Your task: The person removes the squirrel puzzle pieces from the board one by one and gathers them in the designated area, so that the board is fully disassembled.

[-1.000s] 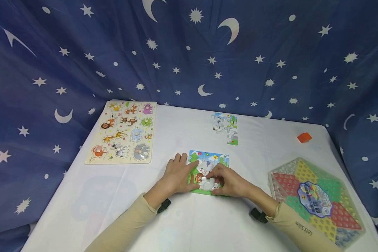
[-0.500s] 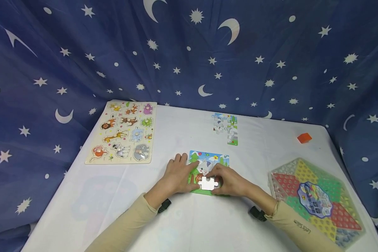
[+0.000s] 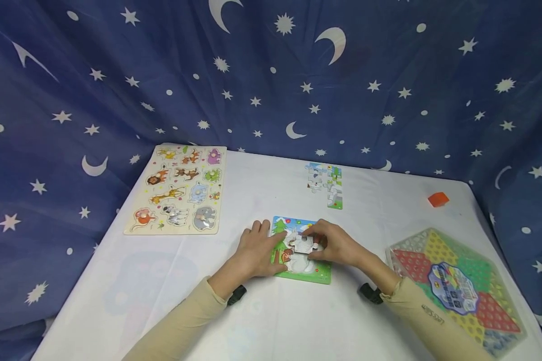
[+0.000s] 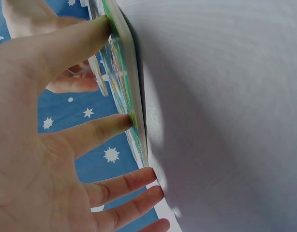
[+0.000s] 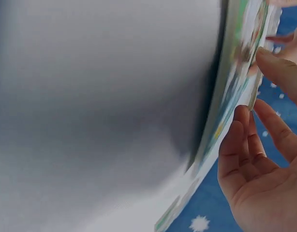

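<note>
A small jigsaw puzzle board (image 3: 319, 277) with a white cartoon animal and green trees lies in the middle of the table. My right hand (image 3: 336, 246) pinches a pale jigsaw piece (image 3: 303, 245) between thumb and fingers, just above the picture. In the right wrist view the piece (image 5: 254, 92) is seen edge-on, apart from the board. My left hand (image 3: 257, 250) touches the board's left side with the tips of thumb and index finger. In the left wrist view the fingers (image 4: 95, 131) are spread and nearly straight, against the board's edge (image 4: 126, 53).
Several joined jigsaw pieces (image 3: 335, 188) lie behind the board. An animal knob puzzle (image 3: 137, 220) lies at the back left. To the right are a hexagonal game board (image 3: 460, 260) in clear wrap and an orange block (image 3: 438, 199). A starry blue cloth (image 3: 253, 65) hangs behind.
My right hand turned the piece, showing its white back half a second ago, then moved it up the board toward the animal's head. My left hand has stayed at the board's left side.
</note>
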